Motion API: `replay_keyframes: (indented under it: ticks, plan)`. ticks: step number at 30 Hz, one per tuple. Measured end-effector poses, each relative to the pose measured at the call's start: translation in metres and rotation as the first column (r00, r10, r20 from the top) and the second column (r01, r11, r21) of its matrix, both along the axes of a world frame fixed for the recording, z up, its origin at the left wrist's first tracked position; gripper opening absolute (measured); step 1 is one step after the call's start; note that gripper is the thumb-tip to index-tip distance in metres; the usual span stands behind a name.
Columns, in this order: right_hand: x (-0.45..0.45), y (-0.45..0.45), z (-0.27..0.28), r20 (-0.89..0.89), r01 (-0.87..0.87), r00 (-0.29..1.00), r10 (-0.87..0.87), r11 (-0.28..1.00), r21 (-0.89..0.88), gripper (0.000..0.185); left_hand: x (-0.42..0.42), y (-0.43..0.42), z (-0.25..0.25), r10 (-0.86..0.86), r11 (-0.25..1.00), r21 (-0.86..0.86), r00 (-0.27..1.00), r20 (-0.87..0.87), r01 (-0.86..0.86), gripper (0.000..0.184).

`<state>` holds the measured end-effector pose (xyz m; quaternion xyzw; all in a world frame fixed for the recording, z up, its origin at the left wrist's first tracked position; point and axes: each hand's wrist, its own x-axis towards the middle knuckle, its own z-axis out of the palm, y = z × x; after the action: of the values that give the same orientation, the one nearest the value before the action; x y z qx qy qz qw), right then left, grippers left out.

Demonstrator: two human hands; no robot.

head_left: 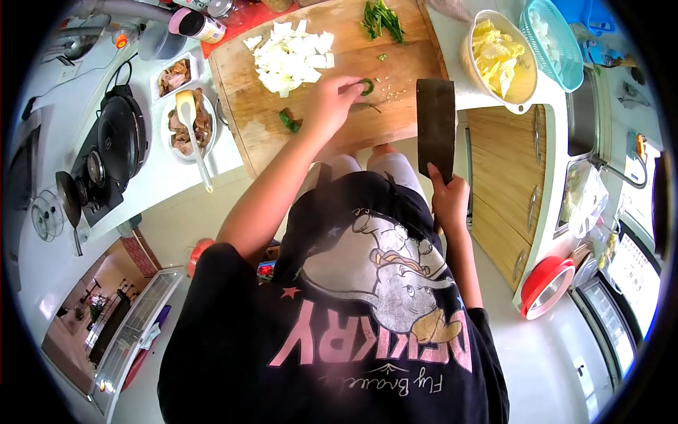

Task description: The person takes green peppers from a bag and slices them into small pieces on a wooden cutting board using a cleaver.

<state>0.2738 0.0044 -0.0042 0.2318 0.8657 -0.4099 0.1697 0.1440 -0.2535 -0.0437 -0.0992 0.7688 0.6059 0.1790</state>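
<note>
My left hand (330, 106) is over the wooden cutting board (332, 134), its fingertips pinched on a curled piece of green pepper (367, 87). Small pale seeds (390, 90) lie scattered beside it. My right hand (450, 198) grips the handle of a dark, wide-bladed cleaver (436, 124), held up at the board's right edge with the blade pointing away from me. Another green pepper piece (288, 121) rests left of my left wrist. Farther back on the board are a pile of chopped white vegetable (293, 58) and a small heap of cut green pepper (382, 22).
Right of the board stand a bowl of yellow-green leaves (498, 56) and a turquoise basket (558, 49). On the left are a plate of meat (201, 134) with a spatula (187, 113) across it, a smaller meat dish (174, 76) and a black lidded pan (121, 132).
</note>
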Motion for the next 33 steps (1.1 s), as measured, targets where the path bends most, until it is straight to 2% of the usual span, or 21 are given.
replay_keyframes:
  ticks: [1,4,5,7,10,13,16,19,28,33]
  plan:
    - [0.0,0.002,-0.002,-0.016,-0.044,0.999,0.046,0.997,0.063,0.032,-0.003,0.001,-0.02,0.024,0.993,-0.112,0.998,-0.054,-0.03,0.022]
    - [-0.01,0.0,0.007,-0.016,-0.17,0.984,0.175,0.969,0.178,0.03,-0.009,0.003,-0.029,-0.069,0.942,-0.335,0.991,-0.115,0.027,0.014]
    - [-0.013,-0.001,0.01,-0.005,-0.211,0.976,0.217,0.957,0.201,0.029,-0.007,0.003,-0.031,-0.087,0.928,-0.373,0.977,-0.196,0.008,0.013]
    - [-0.02,-0.003,0.01,-0.014,-0.292,0.952,0.307,0.917,0.27,0.029,-0.002,0.003,-0.034,-0.132,0.895,-0.444,0.928,-0.348,-0.039,0.011]
    - [-0.035,-0.016,0.009,0.023,-0.384,0.919,0.393,0.881,0.276,0.031,0.007,0.002,-0.034,-0.033,0.914,-0.375,0.891,-0.454,-0.157,0.013]
    - [-0.049,-0.031,0.006,0.027,-0.444,0.889,0.457,0.848,0.289,0.03,0.017,-0.001,-0.038,-0.048,0.89,-0.437,0.926,-0.374,-0.13,0.011]
    - [-0.061,-0.036,0.005,0.11,-0.516,0.854,0.509,0.799,0.308,0.03,0.019,0.003,-0.035,-0.057,0.832,-0.534,0.933,-0.355,-0.152,0.01]
    - [-0.066,-0.038,0.001,0.113,-0.562,0.823,0.556,0.771,0.299,0.03,0.02,0.005,-0.043,-0.034,0.801,-0.558,0.914,-0.404,-0.217,0.014]
    - [-0.076,-0.036,0.0,0.235,-0.64,0.768,0.596,0.714,0.282,0.029,0.014,0.012,-0.038,0.004,0.746,-0.634,0.955,-0.298,-0.201,0.017]
    - [-0.073,-0.039,-0.009,0.264,-0.675,0.737,0.622,0.664,0.321,0.028,0.014,0.013,-0.041,-0.007,0.721,-0.662,0.953,-0.302,-0.205,0.017]
